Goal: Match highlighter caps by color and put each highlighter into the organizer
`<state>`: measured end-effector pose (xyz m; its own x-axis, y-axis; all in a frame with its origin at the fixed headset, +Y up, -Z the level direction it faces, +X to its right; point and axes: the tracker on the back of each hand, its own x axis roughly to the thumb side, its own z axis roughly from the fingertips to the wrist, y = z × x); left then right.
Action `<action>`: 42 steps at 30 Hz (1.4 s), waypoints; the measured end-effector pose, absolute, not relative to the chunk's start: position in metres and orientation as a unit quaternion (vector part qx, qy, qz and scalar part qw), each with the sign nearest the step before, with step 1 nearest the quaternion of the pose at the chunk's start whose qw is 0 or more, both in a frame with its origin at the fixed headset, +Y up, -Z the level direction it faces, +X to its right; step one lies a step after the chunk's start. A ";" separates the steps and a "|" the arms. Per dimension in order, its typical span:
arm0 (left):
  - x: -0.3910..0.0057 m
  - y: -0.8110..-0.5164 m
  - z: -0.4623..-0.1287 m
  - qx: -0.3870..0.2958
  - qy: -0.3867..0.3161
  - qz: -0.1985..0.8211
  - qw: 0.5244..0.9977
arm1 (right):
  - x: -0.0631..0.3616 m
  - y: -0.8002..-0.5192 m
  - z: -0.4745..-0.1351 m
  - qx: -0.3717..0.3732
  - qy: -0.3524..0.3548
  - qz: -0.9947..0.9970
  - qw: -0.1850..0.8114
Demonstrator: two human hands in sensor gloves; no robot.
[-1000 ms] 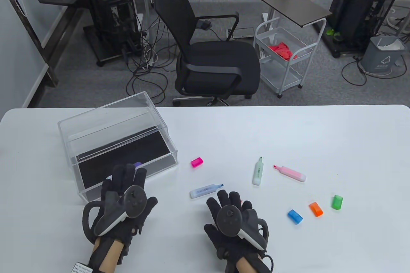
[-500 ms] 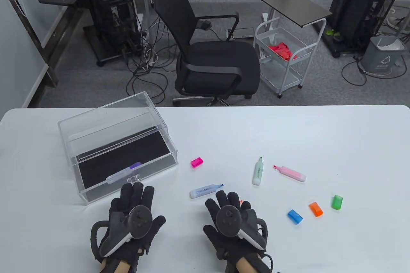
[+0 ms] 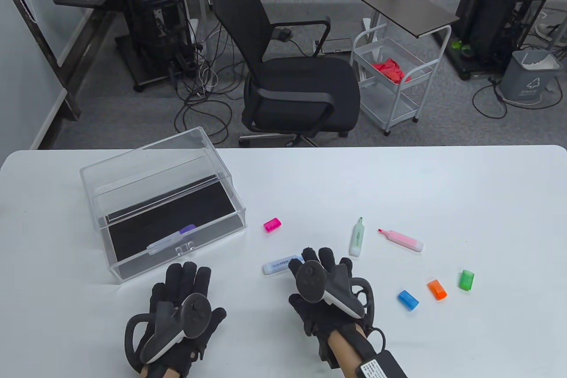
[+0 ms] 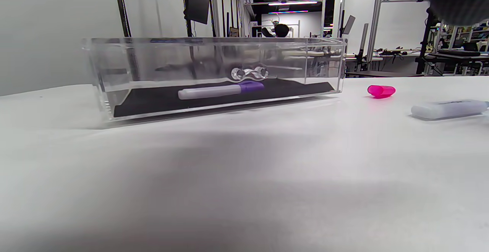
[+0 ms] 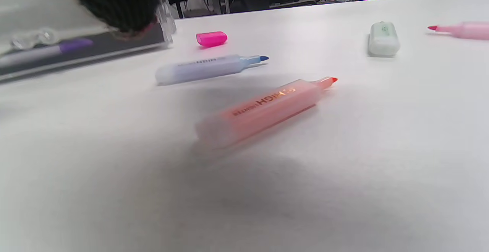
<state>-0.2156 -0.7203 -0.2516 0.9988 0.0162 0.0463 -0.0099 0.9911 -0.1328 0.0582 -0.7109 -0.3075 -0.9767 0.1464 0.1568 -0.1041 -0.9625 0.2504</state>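
Both hands [image 3: 177, 302] [image 3: 321, 289] spread, empty; right hides orange highlighter [image 5: 263, 109], caps [image 3: 436, 289] nearby

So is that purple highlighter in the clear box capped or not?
Capped. The purple highlighter lies flat in the clear organizer, a purple cap on its end, and no tip shows.

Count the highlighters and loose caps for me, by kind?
Uncapped highlighters on the table: 4: blue, orange, green, pink.
Capped purple highlighter in clear organizer: 1.
Loose caps: 4: pink, blue, orange, green.
Total: 9.
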 end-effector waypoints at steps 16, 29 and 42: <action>-0.221 -0.728 -0.256 -0.087 -0.011 0.009 0.996 | 0.075 -0.756 -0.336 0.107 0.192 0.970 -0.101; -0.214 -0.731 -0.256 -0.091 -0.033 0.020 0.995 | 0.080 -0.759 -0.336 0.167 0.131 0.974 -0.076; -0.171 -0.721 -0.241 0.000 -0.118 -0.004 0.993 | 0.023 -0.708 -0.302 0.252 0.096 0.963 0.013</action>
<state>-0.1710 -0.7206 -0.2409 0.9720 -0.0082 0.2349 0.0085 1.0000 0.0001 0.0235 -0.7083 -0.3025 -0.8726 0.0731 0.4830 0.0234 -0.9813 0.1909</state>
